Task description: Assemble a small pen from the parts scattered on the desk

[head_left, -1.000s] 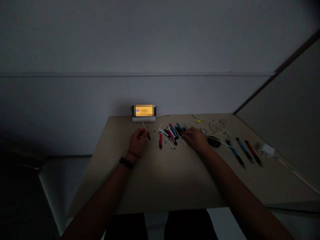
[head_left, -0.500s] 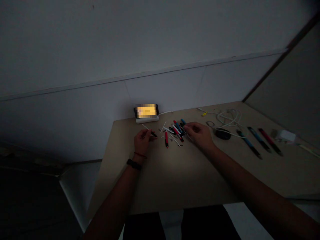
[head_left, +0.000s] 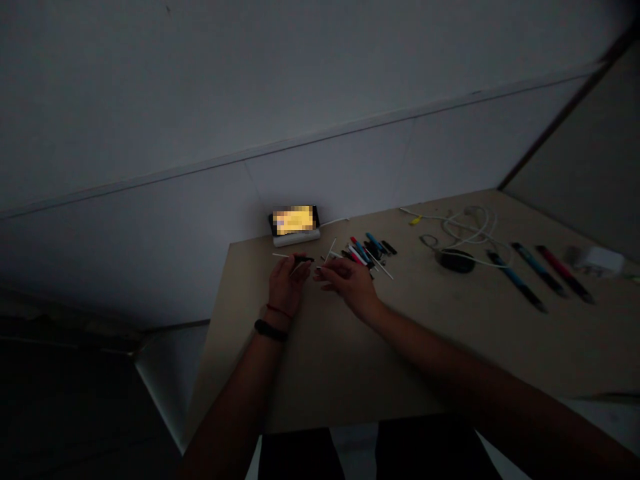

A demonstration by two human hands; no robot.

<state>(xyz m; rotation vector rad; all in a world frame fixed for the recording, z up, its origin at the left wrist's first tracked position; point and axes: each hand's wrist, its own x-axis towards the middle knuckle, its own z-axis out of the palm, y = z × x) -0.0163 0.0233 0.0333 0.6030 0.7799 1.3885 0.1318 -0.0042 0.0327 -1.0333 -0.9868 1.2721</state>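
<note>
My left hand [head_left: 285, 283] is closed round a thin white refill with a black pen part [head_left: 303, 259] at its tip, held just above the beige table [head_left: 400, 347]. My right hand [head_left: 347, 280] has come close beside it, fingers bent and pointing at the held piece; what it holds, if anything, is too dark to make out. Behind the hands lies a heap of pen parts [head_left: 367, 252]: red, blue and black barrels and white refills.
A lit phone [head_left: 294, 221] leans on a white stand at the wall. To the right lie a coiled white cable [head_left: 467, 230], a black round object [head_left: 455, 260], three whole pens [head_left: 537, 270] and a white charger [head_left: 597, 261]. The room is dark.
My right hand left the heap of pen parts and moved left to meet my left hand. My left hand turned the refill level. The camera swung left and tilted.
</note>
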